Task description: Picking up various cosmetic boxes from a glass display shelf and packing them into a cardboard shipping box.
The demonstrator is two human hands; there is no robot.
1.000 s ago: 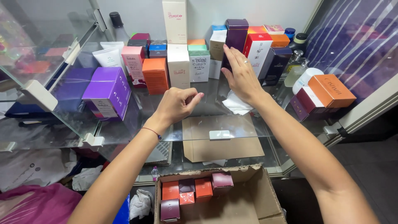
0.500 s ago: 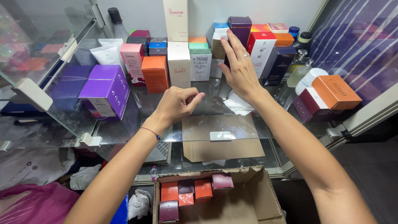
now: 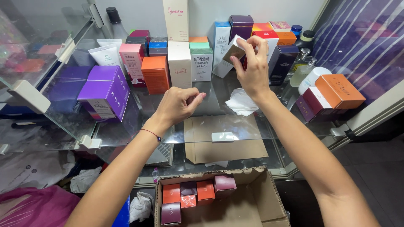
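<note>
Right hand (image 3: 252, 69): fingers pinched a small grey-white carton (image 3: 234, 49), tilted, its lower end hidden behind the palm. Left hand (image 3: 179, 105): loosely curled, held nothing, thumb tip near the forefinger, poised above the glass shelf (image 3: 139, 122). Just beyond the left fingers stood a matte orange box (image 3: 155, 74); below the right wrist lay crumpled white paper (image 3: 242, 102). Cardboard box (image 3: 269, 201) was cut off by the frame's lower edge.

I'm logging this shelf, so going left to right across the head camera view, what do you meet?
Purple box → orange box → left hand → right hand holding a small grey box → orange box lying flat.
</note>
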